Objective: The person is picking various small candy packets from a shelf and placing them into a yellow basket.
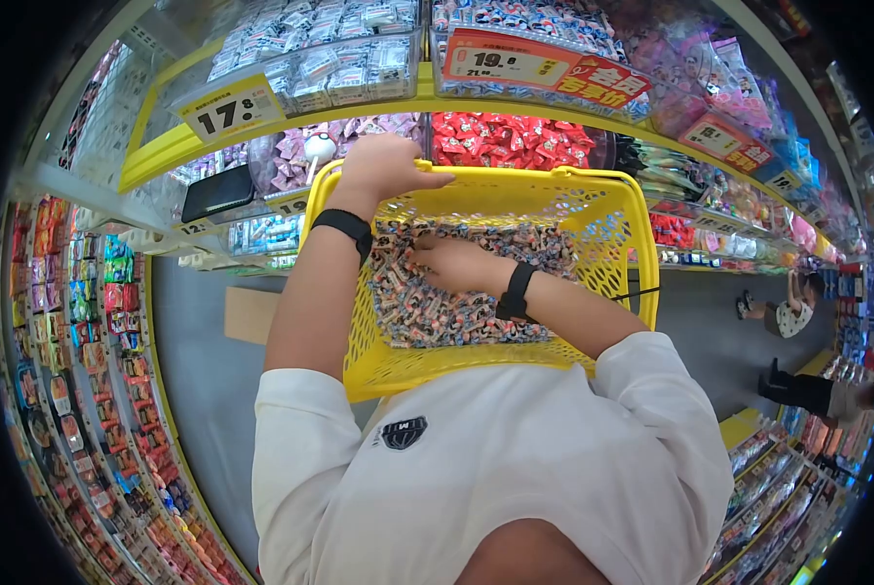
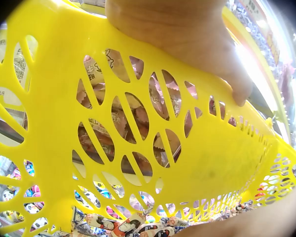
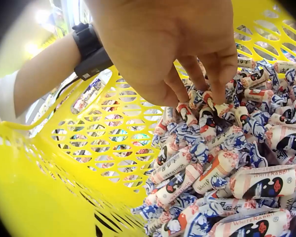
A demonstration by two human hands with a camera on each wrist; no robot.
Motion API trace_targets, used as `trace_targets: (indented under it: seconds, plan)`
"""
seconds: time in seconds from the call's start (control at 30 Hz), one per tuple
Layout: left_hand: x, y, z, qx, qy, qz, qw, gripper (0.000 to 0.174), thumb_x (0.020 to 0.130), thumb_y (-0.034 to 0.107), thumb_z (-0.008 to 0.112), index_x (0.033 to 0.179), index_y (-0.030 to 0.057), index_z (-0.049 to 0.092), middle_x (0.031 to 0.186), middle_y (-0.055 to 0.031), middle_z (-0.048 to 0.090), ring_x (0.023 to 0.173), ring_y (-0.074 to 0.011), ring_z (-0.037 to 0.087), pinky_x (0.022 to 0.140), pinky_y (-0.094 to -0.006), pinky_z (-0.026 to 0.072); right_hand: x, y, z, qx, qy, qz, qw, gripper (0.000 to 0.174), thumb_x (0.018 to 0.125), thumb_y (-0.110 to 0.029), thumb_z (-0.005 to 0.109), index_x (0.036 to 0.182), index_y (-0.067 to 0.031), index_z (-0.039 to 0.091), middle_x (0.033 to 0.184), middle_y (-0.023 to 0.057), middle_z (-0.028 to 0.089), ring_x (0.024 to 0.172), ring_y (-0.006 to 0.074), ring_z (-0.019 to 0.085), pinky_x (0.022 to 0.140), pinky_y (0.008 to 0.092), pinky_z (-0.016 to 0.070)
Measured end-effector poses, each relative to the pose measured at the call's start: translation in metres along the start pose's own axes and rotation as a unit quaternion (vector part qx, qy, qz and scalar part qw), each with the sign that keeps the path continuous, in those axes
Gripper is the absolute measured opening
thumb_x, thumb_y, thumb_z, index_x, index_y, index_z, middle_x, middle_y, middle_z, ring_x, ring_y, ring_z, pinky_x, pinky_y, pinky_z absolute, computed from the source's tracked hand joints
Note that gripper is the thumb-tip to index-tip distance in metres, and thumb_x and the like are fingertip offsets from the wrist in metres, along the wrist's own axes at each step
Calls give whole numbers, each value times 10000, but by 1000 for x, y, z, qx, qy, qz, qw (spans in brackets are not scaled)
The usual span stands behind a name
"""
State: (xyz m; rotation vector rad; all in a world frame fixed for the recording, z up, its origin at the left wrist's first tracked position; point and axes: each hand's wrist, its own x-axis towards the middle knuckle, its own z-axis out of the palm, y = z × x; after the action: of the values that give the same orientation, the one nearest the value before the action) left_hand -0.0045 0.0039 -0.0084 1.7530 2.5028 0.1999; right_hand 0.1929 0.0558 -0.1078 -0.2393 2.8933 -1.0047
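Note:
A yellow basket [image 1: 607,210] with slotted sides holds a thick layer of wrapped White Rabbit candies [image 1: 427,312], white with blue twisted ends in the right wrist view. My left hand [image 1: 388,168] grips the basket's far rim, its thumb along the top edge; the left wrist view shows this hand [image 2: 172,29] over the rim, with its other fingers hidden. Inside the basket, my right hand [image 1: 461,263] reaches down into the candies. Seen from the right wrist, this hand [image 3: 172,44] has its fingers pointing downward and spread, fingertips among the wrappers.
Beyond the basket stands a shelf with red-wrapped candies [image 1: 510,141], a price sign [image 1: 230,112] and a dark phone-like slab [image 1: 217,195]. Packed snack racks [image 1: 91,341] line the left. A cardboard piece [image 1: 250,314] lies on the floor; other people [image 1: 793,310] are at right.

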Motion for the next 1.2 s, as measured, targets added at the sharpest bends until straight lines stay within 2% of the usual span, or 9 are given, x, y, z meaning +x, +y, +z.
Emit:
trace_targets:
  seconds: [0.23,0.43,0.53,0.63,0.73,0.97,1.13,1.2]
  plan:
    - [0,-1,1,1,-1,0,1000,689,687,778,621,717,100,738,647,-108,661,619,-288,661,597,-405,529,2,-9,1,-91,-22,10,996,299,781,-103,599,1075,-84,652,1049,142,598,957,350,639,807,480,512]
    - [-1,-1,1,-2,9,1,1000,695,681,780,624,711,95,737,641,-111,657,619,-291,660,595,-407,528,8,-7,3,-74,14,34,997,203,777,-75,593,960,-65,679,987,154,619,943,343,638,807,468,513]
    - [-1,-1,1,-3,9,1,1000,702,679,782,623,705,90,734,639,-112,655,618,-294,659,595,-407,528,8,-3,3,-41,48,32,997,201,786,-84,595,968,-71,678,964,156,618,942,350,631,809,462,512]
    - [-1,0,0,-3,10,0,1000,705,680,782,622,700,85,731,639,-115,655,617,-295,658,594,-406,527,4,-8,-8,36,44,59,997,187,803,-102,595,970,-84,677,950,153,621,934,359,623,806,467,505]
    - [0,0,-1,0,3,-1,1000,703,684,777,621,698,82,729,643,-118,656,618,-297,658,594,-406,527,0,6,-2,68,53,31,996,166,821,-92,579,954,-90,678,948,147,624,916,362,619,799,469,500]
    - [-1,2,-4,-5,-14,-4,1000,687,700,762,622,713,84,728,656,-122,658,637,-301,660,606,-420,522,-15,-20,-56,132,32,66,989,197,818,-29,560,964,-66,685,939,160,615,946,357,600,823,442,493]
    - [0,0,-1,3,0,7,1000,691,689,769,626,704,87,730,656,-122,665,629,-301,664,604,-420,528,-28,-41,-103,103,57,46,992,183,848,-35,574,1003,-63,667,1003,139,614,989,330,605,853,419,495]
    - [-1,0,-1,0,6,11,1000,691,694,767,626,691,83,723,654,-124,660,637,-303,662,608,-422,526,-33,-48,-120,105,103,28,989,173,843,-38,579,997,-59,655,974,144,594,948,332,604,820,413,498]
